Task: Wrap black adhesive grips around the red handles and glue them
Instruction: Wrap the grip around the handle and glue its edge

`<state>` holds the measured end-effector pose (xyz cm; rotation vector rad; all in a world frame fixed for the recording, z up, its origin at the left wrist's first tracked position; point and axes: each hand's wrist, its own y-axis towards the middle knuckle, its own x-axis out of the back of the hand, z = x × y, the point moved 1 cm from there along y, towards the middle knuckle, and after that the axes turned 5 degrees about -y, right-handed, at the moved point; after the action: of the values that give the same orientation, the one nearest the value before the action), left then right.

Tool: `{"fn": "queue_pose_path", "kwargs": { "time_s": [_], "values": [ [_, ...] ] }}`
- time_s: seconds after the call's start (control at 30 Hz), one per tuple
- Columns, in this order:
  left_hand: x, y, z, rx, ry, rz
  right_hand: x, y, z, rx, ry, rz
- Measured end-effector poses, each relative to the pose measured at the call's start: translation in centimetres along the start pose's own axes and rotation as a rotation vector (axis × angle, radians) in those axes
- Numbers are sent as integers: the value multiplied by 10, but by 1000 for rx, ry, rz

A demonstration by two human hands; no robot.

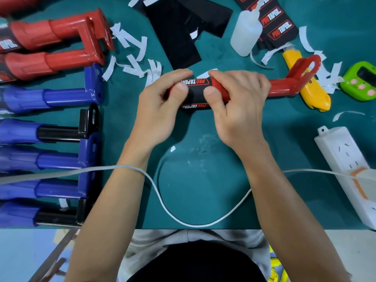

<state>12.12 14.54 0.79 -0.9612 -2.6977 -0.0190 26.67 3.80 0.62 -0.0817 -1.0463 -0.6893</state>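
Note:
A red handle [284, 86] lies crosswise over the green table, its bracket end pointing right. A black adhesive grip [196, 92] with red and white lettering is partly wrapped round its left part. My left hand [160, 104] grips the handle's left end, thumb pressing on the grip. My right hand [238, 104] is curled round the handle's middle, thumb on the grip's right edge. More black grip sheets [179, 31] lie at the back, printed ones [272, 23] further right beside a white glue bottle [246, 33].
Two red handles [61, 33] and several blue handles [50, 96] lie in a row on the left. White backing strips [134, 49] are scattered about. A yellow cutter [309, 92], a green timer [362, 82] and a white power strip [350, 167] with its cable [158, 192] sit right and near.

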Motion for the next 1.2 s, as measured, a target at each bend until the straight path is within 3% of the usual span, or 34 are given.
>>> {"fn": "queue_pose_path", "kwargs": {
  "time_s": [0.43, 0.57, 0.67, 0.83, 1.0, 1.1, 1.2],
  "values": [
    [-3, 4, 6, -99, 152, -49, 1, 0, 1, 11, -18, 52],
    [-3, 7, 4, -56, 125, -51, 6, -3, 1, 39, 107, -17],
    [-4, 7, 2, -29, 103, -66, 12, -12, 15, 161, 229, -126],
    [-3, 8, 3, 27, 50, -55, 10, -30, 37, 356, 336, 35],
    [0, 12, 1, 24, 56, -3, 7, -33, 39, 382, 363, 96],
    [0, 12, 1, 29, 23, 6, 9, -33, 39, 303, 407, 104],
    [1, 13, 1, 31, 27, 16, 8, -29, 40, 296, 405, 208]
  ]
}}
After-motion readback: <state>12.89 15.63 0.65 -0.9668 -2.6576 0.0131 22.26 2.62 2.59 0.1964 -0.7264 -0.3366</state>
